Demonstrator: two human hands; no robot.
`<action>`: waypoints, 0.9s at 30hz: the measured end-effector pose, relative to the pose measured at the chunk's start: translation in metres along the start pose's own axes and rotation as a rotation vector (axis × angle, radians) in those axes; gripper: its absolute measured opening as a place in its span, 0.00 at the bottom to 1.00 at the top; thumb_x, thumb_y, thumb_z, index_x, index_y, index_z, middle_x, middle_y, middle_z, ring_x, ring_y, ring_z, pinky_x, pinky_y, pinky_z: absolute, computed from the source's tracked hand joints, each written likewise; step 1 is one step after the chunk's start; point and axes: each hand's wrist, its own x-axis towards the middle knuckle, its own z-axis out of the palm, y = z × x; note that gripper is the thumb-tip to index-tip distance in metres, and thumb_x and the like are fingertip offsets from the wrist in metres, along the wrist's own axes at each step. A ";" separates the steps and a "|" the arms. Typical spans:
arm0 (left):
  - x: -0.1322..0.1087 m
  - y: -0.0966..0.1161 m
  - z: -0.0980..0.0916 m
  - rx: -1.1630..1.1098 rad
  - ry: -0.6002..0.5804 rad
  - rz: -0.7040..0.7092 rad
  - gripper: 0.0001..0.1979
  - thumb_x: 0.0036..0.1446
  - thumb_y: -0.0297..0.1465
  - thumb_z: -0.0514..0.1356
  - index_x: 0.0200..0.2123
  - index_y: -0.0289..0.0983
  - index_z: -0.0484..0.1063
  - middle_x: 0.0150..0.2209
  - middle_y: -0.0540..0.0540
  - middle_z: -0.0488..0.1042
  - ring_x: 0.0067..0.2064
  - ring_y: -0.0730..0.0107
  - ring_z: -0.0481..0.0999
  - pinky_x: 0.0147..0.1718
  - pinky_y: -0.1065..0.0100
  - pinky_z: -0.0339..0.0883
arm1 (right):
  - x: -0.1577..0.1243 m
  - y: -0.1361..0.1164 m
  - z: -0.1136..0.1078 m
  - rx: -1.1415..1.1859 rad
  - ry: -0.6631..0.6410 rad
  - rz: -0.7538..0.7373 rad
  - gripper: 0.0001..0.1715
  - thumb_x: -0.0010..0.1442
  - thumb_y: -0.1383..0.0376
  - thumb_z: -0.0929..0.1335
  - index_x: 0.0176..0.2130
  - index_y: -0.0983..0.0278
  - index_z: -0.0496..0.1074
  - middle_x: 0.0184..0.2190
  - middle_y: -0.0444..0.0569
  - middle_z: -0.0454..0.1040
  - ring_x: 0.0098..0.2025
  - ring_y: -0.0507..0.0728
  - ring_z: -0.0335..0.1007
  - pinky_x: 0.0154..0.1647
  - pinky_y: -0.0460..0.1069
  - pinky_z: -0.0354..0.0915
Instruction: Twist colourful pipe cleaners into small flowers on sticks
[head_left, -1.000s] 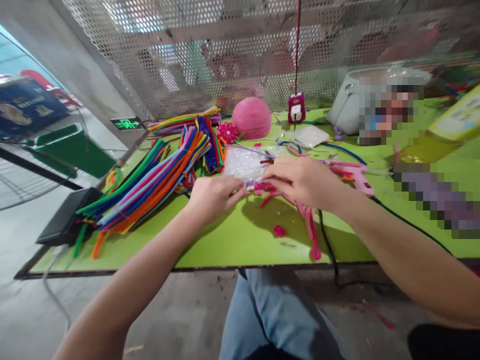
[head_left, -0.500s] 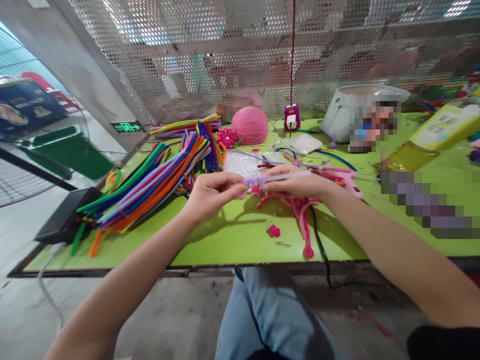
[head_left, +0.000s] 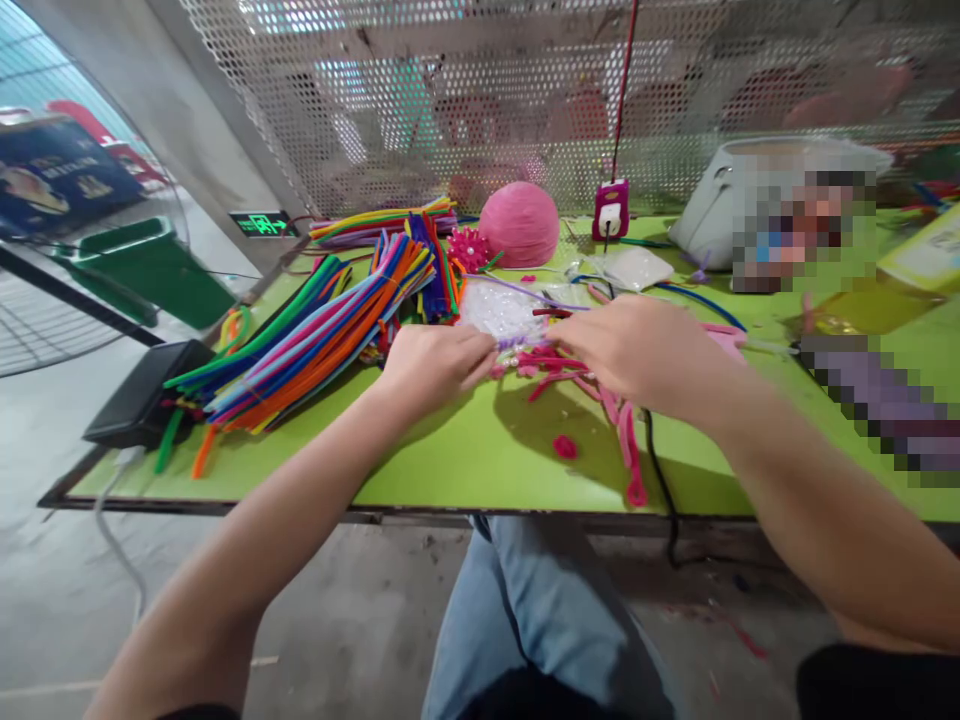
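Between my hands is a purple pipe cleaner point(head_left: 513, 343) twisted into a short coil. My left hand point(head_left: 439, 362) pinches the coil's left end, its fingers closed. My right hand point(head_left: 637, 350) is closed at the right end, with the thumb and fingertips pressed together and slightly blurred. The pale stick seen in it before is hidden now. Just beneath lie cut pink pipe cleaner pieces point(head_left: 628, 450) and a clear bag of white bits point(head_left: 501, 308). A small crimson pipe cleaner knot point(head_left: 565, 446) rests nearer the table edge.
Bundled coloured pipe cleaners point(head_left: 322, 345) lie to the left, by a black box point(head_left: 146, 395). Behind are a pink ball point(head_left: 519, 225), a beaded pink flower point(head_left: 468, 249) and a magenta plug point(head_left: 611, 210). On the right stand a grey-white container point(head_left: 705, 215) and a yellow bottle point(head_left: 877, 290).
My right hand has rolled over and risen, its back now facing up, covering the pale stick. My left hand has turned slightly palm-down. The view has shifted a little.
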 end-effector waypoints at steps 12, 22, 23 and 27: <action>0.011 0.023 -0.017 -0.892 0.266 -0.265 0.09 0.59 0.36 0.75 0.31 0.36 0.87 0.20 0.53 0.71 0.20 0.81 0.57 0.18 0.74 0.48 | 0.012 0.035 0.030 1.023 0.041 0.147 0.15 0.76 0.52 0.71 0.47 0.60 0.78 0.39 0.46 0.79 0.37 0.54 0.71 0.40 0.49 0.65; 0.011 0.016 -0.005 -0.977 0.172 -0.402 0.12 0.57 0.34 0.74 0.44 0.35 0.91 0.19 0.57 0.59 0.22 0.81 0.51 0.21 0.73 0.42 | 0.012 0.020 0.025 0.955 0.055 0.201 0.10 0.67 0.60 0.73 0.44 0.63 0.81 0.40 0.50 0.86 0.40 0.58 0.80 0.44 0.52 0.72; 0.010 0.015 -0.005 -0.964 0.177 -0.400 0.13 0.58 0.34 0.74 0.45 0.36 0.91 0.19 0.57 0.58 0.22 0.81 0.51 0.21 0.73 0.42 | 0.011 0.016 0.022 0.928 0.087 0.193 0.08 0.67 0.62 0.72 0.44 0.62 0.81 0.40 0.50 0.86 0.40 0.58 0.80 0.44 0.52 0.72; 0.010 0.016 -0.002 -0.946 0.224 -0.440 0.10 0.59 0.36 0.74 0.41 0.38 0.92 0.19 0.56 0.60 0.22 0.81 0.52 0.21 0.72 0.42 | 0.004 0.004 0.007 0.619 0.198 0.139 0.16 0.69 0.69 0.66 0.42 0.61 0.85 0.38 0.49 0.87 0.38 0.58 0.82 0.44 0.53 0.73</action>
